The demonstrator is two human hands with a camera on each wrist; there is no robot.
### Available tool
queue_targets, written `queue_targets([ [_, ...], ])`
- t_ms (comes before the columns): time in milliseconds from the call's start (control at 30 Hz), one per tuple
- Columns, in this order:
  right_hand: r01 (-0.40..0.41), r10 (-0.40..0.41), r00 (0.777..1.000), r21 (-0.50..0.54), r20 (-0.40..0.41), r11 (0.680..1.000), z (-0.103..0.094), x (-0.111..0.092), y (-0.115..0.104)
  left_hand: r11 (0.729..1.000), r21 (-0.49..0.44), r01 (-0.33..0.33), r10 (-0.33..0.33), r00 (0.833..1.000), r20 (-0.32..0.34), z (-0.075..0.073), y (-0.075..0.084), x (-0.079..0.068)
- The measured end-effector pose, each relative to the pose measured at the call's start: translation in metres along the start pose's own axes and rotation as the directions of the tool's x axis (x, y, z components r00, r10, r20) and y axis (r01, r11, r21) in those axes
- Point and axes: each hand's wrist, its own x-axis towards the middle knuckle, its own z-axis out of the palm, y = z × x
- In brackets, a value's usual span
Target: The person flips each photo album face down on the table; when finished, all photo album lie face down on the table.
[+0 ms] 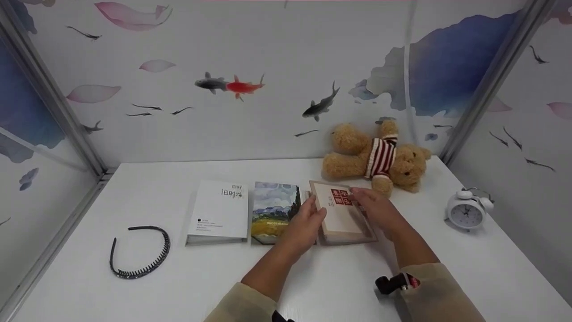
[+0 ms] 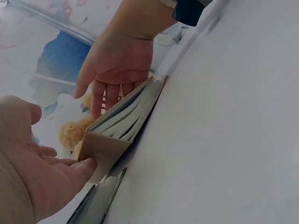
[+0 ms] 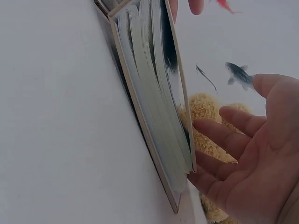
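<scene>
A thick beige album (image 1: 340,223) with a red square of characters lies face up, its pages fanned a little in the wrist views. My left hand (image 1: 306,223) touches its spine (image 2: 103,151) with fingertips and thumb extended. Along the opposite edge, my right hand (image 1: 373,208) rests relaxed fingers (image 3: 224,137) against the cover. Left of the beige album lies one with a painted landscape cover (image 1: 273,210), partly behind my left hand. Further left is a white album (image 1: 219,210) with dark characters.
A teddy bear (image 1: 382,154) in a striped sweater lies behind the beige album. A white alarm clock (image 1: 466,212) stands at the right, and a black toothed headband (image 1: 149,266) lies at the left of the white table (image 1: 178,295). Printed panels (image 1: 277,40) wall off the back and sides.
</scene>
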Motion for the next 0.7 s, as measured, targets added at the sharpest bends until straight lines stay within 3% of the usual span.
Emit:
queue_targets([
  [133, -0.012, 0.012, 1.000, -0.039, 0.004, 0.999, 0.000, -0.003, -0.004, 1.000, -0.003, -0.017, 0.017, 1.000, 0.006, 0.000, 0.000, 0.000],
  [267, -0.023, 0.024, 1.000, -0.006, 0.016, 1.000, 0.000, -0.005, -0.009, 0.998, -0.029, -0.048, 0.049, 0.999, 0.022, 0.000, 0.000, 0.000],
  [433, 0.011, -0.016, 0.998, 0.074, 0.060, 0.997, 0.003, -0.005, -0.014, 0.985, -0.142, -0.099, 0.106, 0.993, 0.048, -0.002, 0.001, 0.000],
  [700, 0.028, -0.030, 0.997, 0.039, 0.072, 0.999, 0.006, -0.006, -0.013, 0.950, -0.278, -0.139, 0.170, 0.981, 0.090, -0.002, 0.001, -0.003],
])
